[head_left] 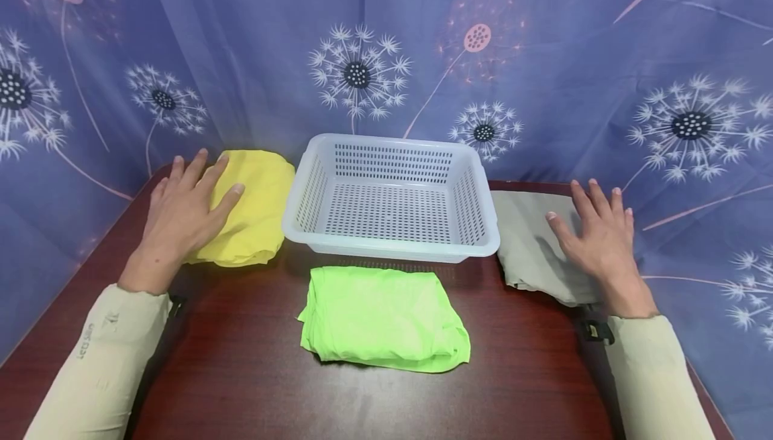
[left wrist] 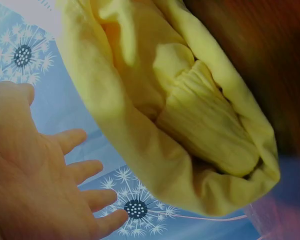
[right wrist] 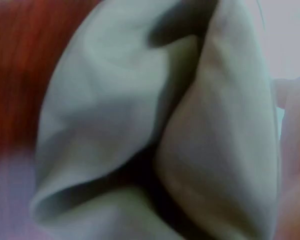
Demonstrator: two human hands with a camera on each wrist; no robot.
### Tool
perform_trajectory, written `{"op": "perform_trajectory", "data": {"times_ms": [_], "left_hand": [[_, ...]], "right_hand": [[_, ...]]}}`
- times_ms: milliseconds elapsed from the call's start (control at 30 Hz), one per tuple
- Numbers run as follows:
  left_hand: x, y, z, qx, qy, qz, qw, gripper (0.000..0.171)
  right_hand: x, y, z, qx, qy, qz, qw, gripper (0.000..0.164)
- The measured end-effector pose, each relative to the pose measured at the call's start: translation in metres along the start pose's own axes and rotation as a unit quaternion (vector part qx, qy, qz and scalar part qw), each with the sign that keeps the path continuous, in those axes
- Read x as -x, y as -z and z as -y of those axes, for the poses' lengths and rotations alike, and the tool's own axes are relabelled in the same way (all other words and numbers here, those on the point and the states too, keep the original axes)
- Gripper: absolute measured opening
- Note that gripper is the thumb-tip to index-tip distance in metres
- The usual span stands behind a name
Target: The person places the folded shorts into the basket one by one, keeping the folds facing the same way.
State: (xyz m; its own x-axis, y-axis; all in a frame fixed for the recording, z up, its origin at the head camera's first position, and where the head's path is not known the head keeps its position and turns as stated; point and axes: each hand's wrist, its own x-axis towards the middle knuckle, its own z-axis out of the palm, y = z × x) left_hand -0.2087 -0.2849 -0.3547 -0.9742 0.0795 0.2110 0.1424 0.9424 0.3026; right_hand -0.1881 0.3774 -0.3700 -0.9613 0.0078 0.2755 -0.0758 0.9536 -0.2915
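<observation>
A folded yellow cloth (head_left: 261, 215) lies on the left, and my left hand (head_left: 182, 215) is over its left side with the fingers spread. In the left wrist view that hand (left wrist: 37, 172) shows apart from the yellow cloth (left wrist: 135, 115), whose end reveals rolled layers and a gathered part. On the right, my right hand (head_left: 598, 245) is over a folded grey cloth (head_left: 524, 242), fingers extended; whether it touches cannot be told. The blurred right wrist view shows the grey cloth's folds (right wrist: 220, 135) close up, with only part of the hand at the edge.
A white perforated plastic basket (head_left: 392, 247) stands between the two cloths, with nothing inside. In front of it lies a folded bright green cloth (head_left: 386, 319). All rest on a dark reddish-brown table (head_left: 362, 403). Blue dandelion-print fabric (head_left: 253, 44) hangs behind and at the sides.
</observation>
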Motion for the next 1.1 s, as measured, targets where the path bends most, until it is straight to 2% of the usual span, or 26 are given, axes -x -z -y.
{"op": "perform_trajectory", "data": {"times_ms": [433,1100], "left_hand": [[-0.0008,-0.0011,0.0015,0.006,-0.019,-0.012,0.9997,0.075],[-0.0015,-0.006,0.0001,0.013,-0.051,-0.016,0.9985,0.069]], "right_hand": [[-0.0022,-0.0014,-0.0009,-0.019,0.029,-0.035,0.999,0.074],[-0.0029,-0.0026,-0.0001,-0.056,0.054,-0.045,0.996,0.067]]}}
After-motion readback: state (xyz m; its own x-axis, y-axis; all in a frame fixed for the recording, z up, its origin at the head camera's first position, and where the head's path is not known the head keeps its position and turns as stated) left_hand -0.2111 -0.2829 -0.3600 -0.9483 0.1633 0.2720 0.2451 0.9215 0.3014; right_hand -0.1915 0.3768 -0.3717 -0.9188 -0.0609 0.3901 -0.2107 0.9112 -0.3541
